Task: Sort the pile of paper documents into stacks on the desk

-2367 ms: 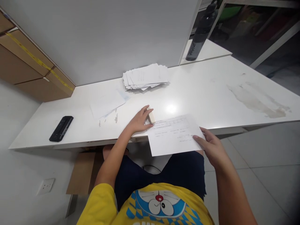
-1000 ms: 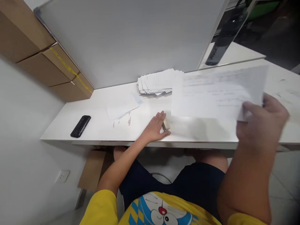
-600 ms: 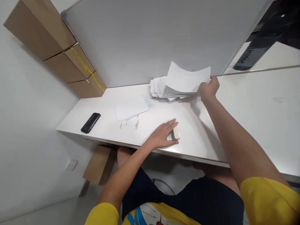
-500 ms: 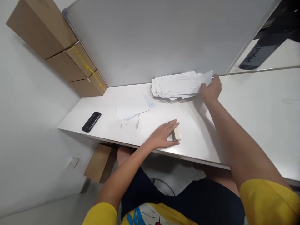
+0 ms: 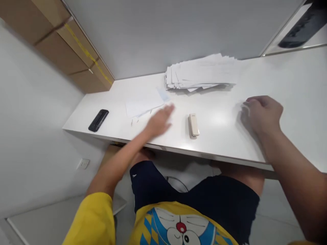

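My left hand, slightly blurred, hovers by the front right corner of a few white paper sheets, its fingers stretched forward and the thumb apart. Nothing shows in it. My right hand is curled into a loose fist over the right part of the table, and no object shows in it. Between the two hands a small cream stapler lies on the tabletop, touched by neither. Behind it, against the back panel, sits a thick, uneven stack of white papers.
A black phone-like device lies near the left end of the white table. Cardboard boxes with a yellow tape stand at the back left. Small brownish bits lie by the loose sheets. A dark object shows beyond the panel's right edge.
My left hand has let go of the stapler and moved left towards the loose sheets. The right hand has left the paper stack, coming nearer and rightward. The camera view has shifted.
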`<action>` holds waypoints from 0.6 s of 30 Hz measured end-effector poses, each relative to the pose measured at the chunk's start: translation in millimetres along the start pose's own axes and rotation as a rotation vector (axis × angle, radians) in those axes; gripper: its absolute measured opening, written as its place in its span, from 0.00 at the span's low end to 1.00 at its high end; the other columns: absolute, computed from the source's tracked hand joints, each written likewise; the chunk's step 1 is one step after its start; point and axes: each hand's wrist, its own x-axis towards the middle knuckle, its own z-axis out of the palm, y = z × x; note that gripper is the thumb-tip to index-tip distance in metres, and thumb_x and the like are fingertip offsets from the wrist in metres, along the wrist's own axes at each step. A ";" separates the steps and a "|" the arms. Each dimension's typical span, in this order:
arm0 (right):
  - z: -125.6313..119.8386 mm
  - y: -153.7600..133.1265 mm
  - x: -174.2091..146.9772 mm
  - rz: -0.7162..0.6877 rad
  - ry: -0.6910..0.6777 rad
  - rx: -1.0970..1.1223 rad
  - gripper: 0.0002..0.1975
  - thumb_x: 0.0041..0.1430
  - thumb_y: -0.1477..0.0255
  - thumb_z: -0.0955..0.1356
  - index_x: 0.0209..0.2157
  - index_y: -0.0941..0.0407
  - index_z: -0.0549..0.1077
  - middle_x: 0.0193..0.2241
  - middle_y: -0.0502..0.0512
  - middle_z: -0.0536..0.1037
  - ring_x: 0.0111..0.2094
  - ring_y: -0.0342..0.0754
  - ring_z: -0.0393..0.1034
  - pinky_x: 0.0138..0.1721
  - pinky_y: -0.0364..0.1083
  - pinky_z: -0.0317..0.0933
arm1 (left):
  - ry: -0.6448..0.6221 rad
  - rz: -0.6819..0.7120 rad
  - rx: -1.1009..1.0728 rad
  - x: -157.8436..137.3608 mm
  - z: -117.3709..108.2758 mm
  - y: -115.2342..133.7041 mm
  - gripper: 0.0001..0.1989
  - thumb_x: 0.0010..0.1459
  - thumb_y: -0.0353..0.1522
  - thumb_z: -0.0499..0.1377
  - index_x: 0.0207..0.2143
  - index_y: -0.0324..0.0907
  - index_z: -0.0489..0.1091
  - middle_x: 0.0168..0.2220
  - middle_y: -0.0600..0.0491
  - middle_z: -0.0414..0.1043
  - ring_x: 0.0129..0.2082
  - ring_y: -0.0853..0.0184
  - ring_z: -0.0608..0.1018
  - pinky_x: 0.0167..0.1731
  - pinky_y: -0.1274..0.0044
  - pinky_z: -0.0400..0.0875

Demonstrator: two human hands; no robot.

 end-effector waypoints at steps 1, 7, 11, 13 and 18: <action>-3.3 -1.5 -3.0 0.037 0.025 0.028 0.08 0.51 0.76 0.63 0.27 0.56 0.74 0.27 0.52 0.74 0.35 0.49 0.70 0.44 0.50 0.61 | 0.032 -0.082 0.050 0.8 -7.8 -21.1 0.41 0.66 0.47 0.50 0.72 0.45 0.32 0.72 0.47 0.43 0.71 0.52 0.50 0.68 0.61 0.48; -1.1 1.8 -1.1 0.088 0.037 0.103 0.07 0.45 0.75 0.63 0.24 0.56 0.74 0.24 0.49 0.74 0.32 0.47 0.71 0.42 0.48 0.64 | 0.093 -0.361 0.269 1.9 -24.6 -93.9 0.28 0.69 0.42 0.50 0.67 0.42 0.54 0.56 0.43 0.73 0.54 0.57 0.76 0.53 0.69 0.68; 0.2 8.8 3.7 0.089 0.062 0.085 0.08 0.46 0.75 0.64 0.25 0.56 0.76 0.25 0.51 0.76 0.31 0.47 0.70 0.41 0.48 0.64 | 0.191 -0.304 0.391 1.5 -16.1 -91.9 0.20 0.72 0.37 0.43 0.50 0.40 0.71 0.42 0.44 0.79 0.41 0.59 0.80 0.42 0.72 0.69; -0.7 2.7 2.0 0.107 0.060 0.083 0.08 0.46 0.75 0.63 0.25 0.56 0.75 0.24 0.52 0.76 0.30 0.46 0.69 0.39 0.48 0.63 | 0.257 -0.321 0.406 0.9 -15.2 -89.0 0.20 0.72 0.35 0.42 0.44 0.40 0.72 0.38 0.44 0.78 0.38 0.60 0.79 0.39 0.72 0.67; -3.9 -23.6 -10.2 0.191 0.055 0.128 0.07 0.44 0.77 0.63 0.23 0.56 0.72 0.23 0.52 0.74 0.28 0.45 0.67 0.34 0.46 0.62 | 0.356 -0.372 0.290 -5.4 -22.5 -84.0 0.16 0.71 0.37 0.45 0.40 0.44 0.70 0.32 0.50 0.76 0.32 0.63 0.76 0.34 0.74 0.64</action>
